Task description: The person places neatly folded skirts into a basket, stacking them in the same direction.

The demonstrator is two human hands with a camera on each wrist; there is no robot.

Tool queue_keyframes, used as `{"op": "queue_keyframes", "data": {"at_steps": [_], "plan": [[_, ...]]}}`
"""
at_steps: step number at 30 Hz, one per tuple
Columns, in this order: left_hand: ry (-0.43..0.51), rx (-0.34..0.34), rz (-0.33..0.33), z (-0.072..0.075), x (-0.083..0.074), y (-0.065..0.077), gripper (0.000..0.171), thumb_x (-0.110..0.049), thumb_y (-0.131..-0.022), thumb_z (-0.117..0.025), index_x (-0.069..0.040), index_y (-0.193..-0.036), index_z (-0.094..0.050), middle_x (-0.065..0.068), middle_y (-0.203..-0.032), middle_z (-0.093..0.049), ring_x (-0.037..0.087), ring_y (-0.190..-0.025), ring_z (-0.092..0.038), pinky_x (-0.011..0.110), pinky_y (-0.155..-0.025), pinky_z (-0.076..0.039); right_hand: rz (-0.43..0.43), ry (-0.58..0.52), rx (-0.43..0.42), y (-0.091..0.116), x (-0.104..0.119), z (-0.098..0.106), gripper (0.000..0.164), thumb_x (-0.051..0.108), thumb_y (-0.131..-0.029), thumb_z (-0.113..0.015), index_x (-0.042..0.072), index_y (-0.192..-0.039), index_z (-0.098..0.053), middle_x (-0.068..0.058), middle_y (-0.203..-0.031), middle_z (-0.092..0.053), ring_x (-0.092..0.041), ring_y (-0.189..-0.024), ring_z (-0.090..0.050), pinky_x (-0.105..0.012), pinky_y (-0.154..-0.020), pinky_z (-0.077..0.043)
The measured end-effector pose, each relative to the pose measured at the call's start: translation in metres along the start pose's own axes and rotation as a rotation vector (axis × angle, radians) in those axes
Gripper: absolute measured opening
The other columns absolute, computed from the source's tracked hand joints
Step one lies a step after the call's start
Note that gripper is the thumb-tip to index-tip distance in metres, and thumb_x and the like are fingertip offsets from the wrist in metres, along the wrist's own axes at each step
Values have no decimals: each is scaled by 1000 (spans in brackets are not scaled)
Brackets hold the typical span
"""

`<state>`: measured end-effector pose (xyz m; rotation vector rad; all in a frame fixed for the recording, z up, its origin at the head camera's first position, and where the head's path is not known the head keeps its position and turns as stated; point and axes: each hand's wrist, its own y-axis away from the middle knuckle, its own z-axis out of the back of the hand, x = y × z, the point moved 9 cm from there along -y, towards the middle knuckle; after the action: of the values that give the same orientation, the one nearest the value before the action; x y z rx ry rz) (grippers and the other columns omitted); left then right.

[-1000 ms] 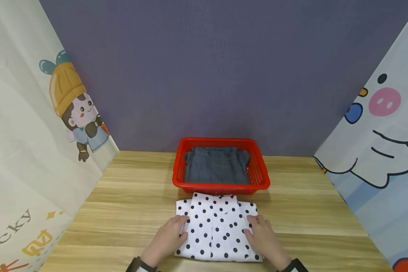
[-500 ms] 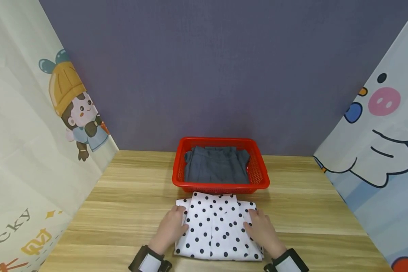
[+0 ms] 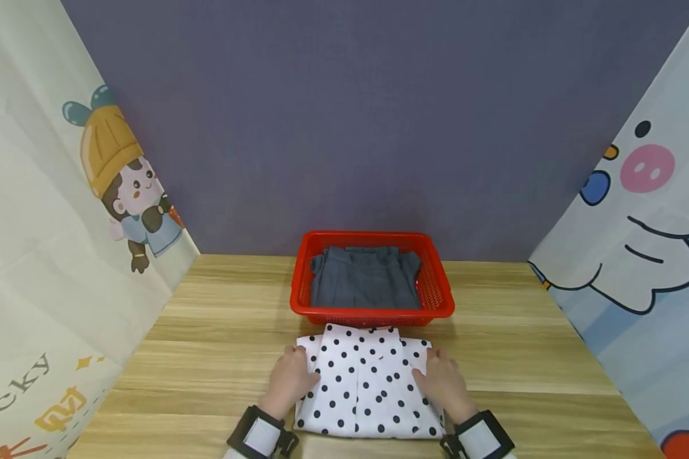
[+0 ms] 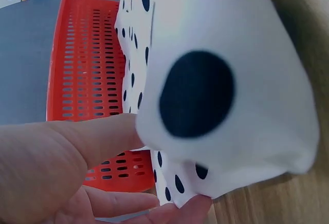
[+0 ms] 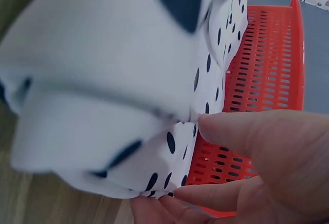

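A white garment with black polka dots (image 3: 367, 395) lies folded on the table. My left hand (image 3: 289, 376) grips its left side, the thumb on top and the fingers at the outer edge. On the opposite side my right hand (image 3: 444, 382) holds the garment the same way. In the left wrist view the thumb (image 4: 108, 136) meets a raised, bulging fold of the cloth. The right wrist view has the thumb (image 5: 231, 126) pressed on the fabric, with fingertips (image 5: 149, 208) at its lower edge. Parts of the fingers are hidden by cloth.
Just beyond the garment stands a red plastic basket (image 3: 373, 317) with a folded dark grey garment (image 3: 367, 280) inside. The wooden table (image 3: 218, 331) ends at a grey-blue backdrop (image 3: 356, 127). Printed curtains (image 3: 29, 191) hang on both sides.
Both hands have slid forward and outward to the garment's side edges, and their fingers have closed on it. More of the wrist straps shows. The garment has hardly moved.
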<state>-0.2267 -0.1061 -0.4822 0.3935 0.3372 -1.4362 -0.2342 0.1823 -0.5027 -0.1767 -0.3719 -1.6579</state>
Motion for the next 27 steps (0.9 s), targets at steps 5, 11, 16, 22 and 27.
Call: {"op": "queue_keyframes", "data": {"at_steps": [5, 11, 16, 22, 27], "plan": [[0, 15, 36, -3, 2, -3, 52, -16, -62, -79, 11, -102, -59, 23, -94, -53, 25, -67, -52, 34, -54, -48, -19, 3, 11, 1, 0, 0, 62, 25, -81, -66, -16, -123, -45, -31, -111, -48, -37, -84, -54, -46, -71, -50], [-36, -31, 12, -5, 0, -4, 43, -12, -59, -77, 11, -90, -58, 20, -86, -49, 25, -63, -50, 34, -49, -44, -27, 7, 13, -1, 0, -4, 64, 24, -81, -66, -17, -125, -42, -32, -111, -46, -37, -83, -54, -44, -69, -51], [-47, -65, 7, -5, -1, -2, 41, -10, -57, -77, 11, -87, -58, 22, -87, -49, 27, -63, -51, 36, -49, -44, -19, 8, -6, 0, 1, -7, 63, 22, -81, -66, -19, -122, -41, -32, -107, -45, -35, -80, -54, -42, -67, -51], [-14, -50, 22, -8, -4, -2, 39, -6, -59, -77, 10, -89, -59, 20, -85, -50, 25, -59, -50, 32, -48, -44, -29, -27, -11, 2, 1, -8, 61, 17, -81, -65, -21, -121, -39, -31, -105, -45, -33, -78, -53, -40, -67, -52], [5, -47, 35, -9, -4, -3, 39, -5, -60, -77, 10, -92, -60, 17, -80, -51, 23, -59, -49, 31, -49, -44, -18, -89, -8, 2, 3, -9, 58, 13, -82, -62, -21, -121, -38, -31, -105, -45, -29, -75, -53, -37, -65, -52]]}}
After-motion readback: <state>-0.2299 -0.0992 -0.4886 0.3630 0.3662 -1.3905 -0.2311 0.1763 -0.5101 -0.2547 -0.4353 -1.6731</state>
